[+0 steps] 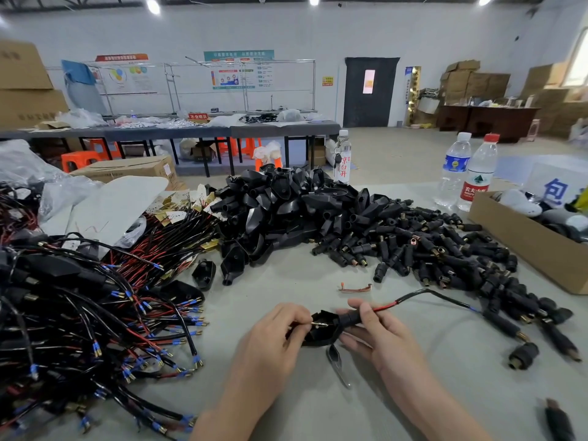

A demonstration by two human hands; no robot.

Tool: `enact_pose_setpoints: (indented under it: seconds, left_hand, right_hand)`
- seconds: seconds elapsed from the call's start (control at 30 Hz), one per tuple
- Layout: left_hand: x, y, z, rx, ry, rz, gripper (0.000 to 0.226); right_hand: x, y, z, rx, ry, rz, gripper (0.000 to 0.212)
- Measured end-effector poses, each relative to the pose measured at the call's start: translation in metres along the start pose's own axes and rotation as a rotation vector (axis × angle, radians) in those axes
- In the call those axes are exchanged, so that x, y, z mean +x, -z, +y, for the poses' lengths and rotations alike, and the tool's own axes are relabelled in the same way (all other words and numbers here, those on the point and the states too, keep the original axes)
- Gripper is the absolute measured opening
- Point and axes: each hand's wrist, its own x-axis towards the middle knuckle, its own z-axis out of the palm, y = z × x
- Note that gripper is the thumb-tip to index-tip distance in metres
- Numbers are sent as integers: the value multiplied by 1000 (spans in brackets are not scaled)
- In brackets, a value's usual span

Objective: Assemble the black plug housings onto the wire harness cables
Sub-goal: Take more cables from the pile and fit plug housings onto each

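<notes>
Grey matte felt is covering the worktable [318, 415] of a warehouse-like hall, with cartons and further benches standing behind.

Near the front edge, the left hand [280, 332] is pinching a brass terminal [319, 324] between thumb and curled fingertips, seemingly drawing it into the open cavity of a plug housing [323, 332]. This is a black, smooth, moulded half-shell with a tubular neck. The right hand [378, 332] is gripping that neck, thumb on top and fingers curled beneath, probably to steady the shell while the wire is being seated. From the neck a black-sheathed cable [423, 294] is arcing off rightwards, and its red core is showing where the sheath ends.

Stock is lying within reach:
- A heap of glossy housing shells [270, 205] is sitting beyond the hands.
- A spread of cylindrical barrel plugs [413, 246] with brass tips is lying to the right.
- A tangle of harness cables [95, 313] with blue-sleeved terminals is lying to the left.

Metal tweezers [337, 364] are lying just below the housing. Two water bottles [453, 170] are standing by a cardboard box [534, 249].
</notes>
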Motion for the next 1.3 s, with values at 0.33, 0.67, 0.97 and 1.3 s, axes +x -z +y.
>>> enact_pose_setpoints:
  seconds: [0.33, 0.67, 0.97, 1.3]
  left_hand:
    - [-1, 3, 7, 85, -84, -55, 8]
    - [-1, 6, 13, 182, -46, -167, 32]
    - [2, 4, 10, 304, -75, -128, 20]
    - [0, 4, 10, 286, -24, -89, 12]
  right_hand:
    - [2, 4, -4, 125, -40, 24, 26]
    - [3, 8, -8, 232, -64, 76, 24]
    - [3, 16, -12, -19, 85, 185, 17]
    - [2, 13, -11, 54, 94, 247, 17]
